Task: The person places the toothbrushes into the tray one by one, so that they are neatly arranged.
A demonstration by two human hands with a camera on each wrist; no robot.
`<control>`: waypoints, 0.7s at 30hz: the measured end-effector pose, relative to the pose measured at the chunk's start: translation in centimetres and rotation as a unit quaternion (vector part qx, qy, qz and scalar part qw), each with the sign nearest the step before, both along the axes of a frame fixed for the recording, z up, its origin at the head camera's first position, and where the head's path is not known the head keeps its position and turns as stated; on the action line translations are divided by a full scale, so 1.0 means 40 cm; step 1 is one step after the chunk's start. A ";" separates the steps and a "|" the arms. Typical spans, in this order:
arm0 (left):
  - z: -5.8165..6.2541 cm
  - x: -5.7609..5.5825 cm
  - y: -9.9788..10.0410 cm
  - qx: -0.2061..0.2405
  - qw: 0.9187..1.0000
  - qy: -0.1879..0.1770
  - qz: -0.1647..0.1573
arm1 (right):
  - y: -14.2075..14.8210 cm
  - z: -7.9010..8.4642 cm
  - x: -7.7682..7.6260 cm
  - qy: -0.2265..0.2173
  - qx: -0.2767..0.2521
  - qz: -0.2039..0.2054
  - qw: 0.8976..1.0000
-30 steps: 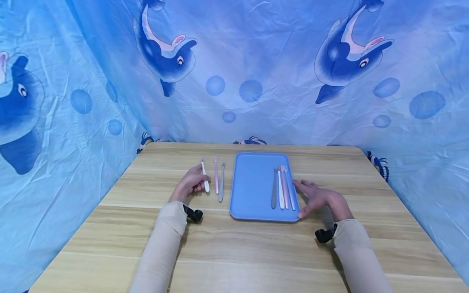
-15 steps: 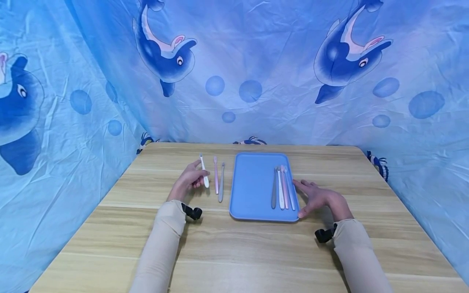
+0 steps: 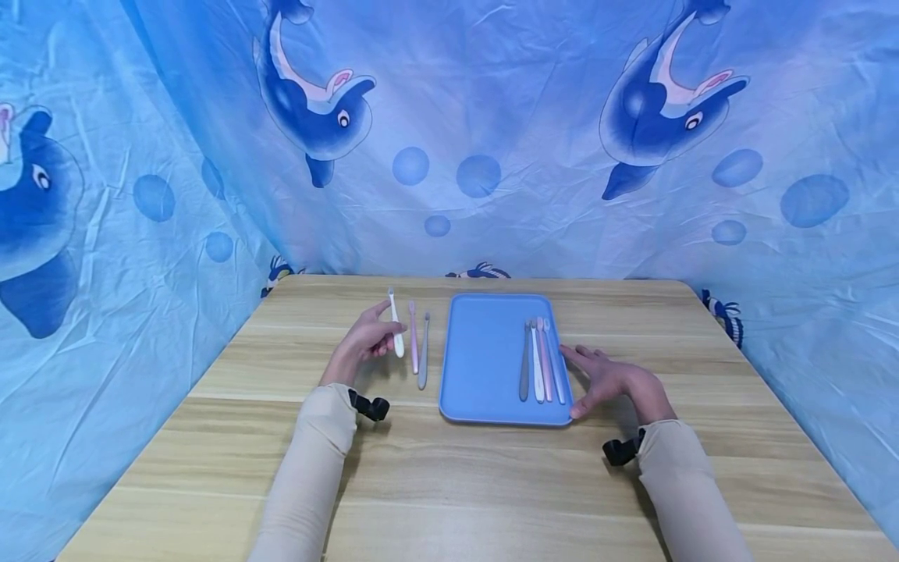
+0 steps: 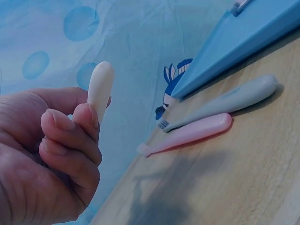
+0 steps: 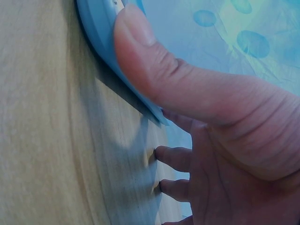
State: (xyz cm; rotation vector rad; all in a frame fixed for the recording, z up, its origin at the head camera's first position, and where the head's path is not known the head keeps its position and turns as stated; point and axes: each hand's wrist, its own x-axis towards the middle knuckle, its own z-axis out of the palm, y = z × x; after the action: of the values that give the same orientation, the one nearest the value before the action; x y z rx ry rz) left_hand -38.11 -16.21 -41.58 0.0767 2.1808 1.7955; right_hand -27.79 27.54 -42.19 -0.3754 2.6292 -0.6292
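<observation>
My left hand [image 3: 364, 337] pinches a white toothbrush [image 3: 398, 342] between thumb and fingers, bristle end pointing away. In the left wrist view the butt of its handle [image 4: 101, 86] sticks up past the fingertips, and the hand's shadow falls on the table. Just right of it lie a pink toothbrush [image 3: 413, 347] and a grey toothbrush [image 3: 423, 365], side by side. A blue tray [image 3: 477, 375] holds several toothbrushes [image 3: 538, 367] in a row along its right side. My right hand [image 3: 609, 384] rests at the tray's right edge, thumb on the near corner and fingers spread.
The wooden table [image 3: 449, 492] carries the tray and toothbrushes. A blue curtain [image 3: 534, 226] printed with dolphins hangs behind and along both sides. Each wrist wears a small black camera [image 3: 368, 407].
My left hand has lifted the white toothbrush, moving it slightly away from me and then right toward the pink one. The right hand and tray have stayed in place.
</observation>
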 end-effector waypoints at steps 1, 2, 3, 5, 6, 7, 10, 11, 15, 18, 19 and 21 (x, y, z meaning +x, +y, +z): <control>0.002 0.001 0.001 -0.002 1.000 0.000 0.000 | 0.000 0.000 0.000 0.001 0.001 0.000 1.000; 0.005 0.002 0.003 -0.001 1.000 0.000 0.000 | 0.000 0.000 0.000 0.001 0.002 0.000 1.000; 0.006 0.002 0.004 -0.002 1.000 0.002 -0.002 | 0.000 -0.001 0.000 0.002 0.002 0.000 1.000; 0.008 0.003 0.006 -0.006 1.000 0.004 -0.005 | 0.000 0.000 0.000 0.003 0.002 -0.001 1.000; 0.009 0.003 0.006 -0.008 1.000 0.005 -0.007 | 0.000 0.000 0.000 0.003 0.002 -0.001 1.000; 0.010 0.003 0.006 -0.009 1.000 0.007 -0.008 | 0.000 0.000 0.000 0.003 0.001 -0.001 1.000; 0.013 0.005 0.009 -0.010 1.000 0.008 -0.009 | 0.001 -0.001 0.000 0.002 0.001 0.000 1.000; 0.014 0.006 0.010 -0.009 1.000 0.009 -0.009 | 0.001 -0.002 0.000 0.002 0.001 -0.001 1.000; 0.017 0.009 0.016 -0.001 1.000 0.011 -0.009 | 0.001 -0.004 -0.001 0.001 0.002 -0.002 1.000; 0.018 0.009 0.018 0.001 1.000 0.010 -0.009 | 0.000 -0.005 -0.001 0.002 0.003 -0.002 1.000; 0.017 0.008 0.018 0.000 1.000 0.010 -0.009 | 0.000 -0.005 -0.001 0.002 0.003 -0.002 1.000; 0.017 0.008 0.018 -0.004 1.000 0.010 -0.008 | 0.000 -0.004 -0.002 0.003 0.004 -0.001 1.000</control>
State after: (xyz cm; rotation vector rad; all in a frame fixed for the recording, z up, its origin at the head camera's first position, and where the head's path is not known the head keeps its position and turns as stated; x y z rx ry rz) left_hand -37.81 -15.48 -40.91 0.1099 2.1942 1.7851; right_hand -27.86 27.53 -42.36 -0.3725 2.6370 -0.6182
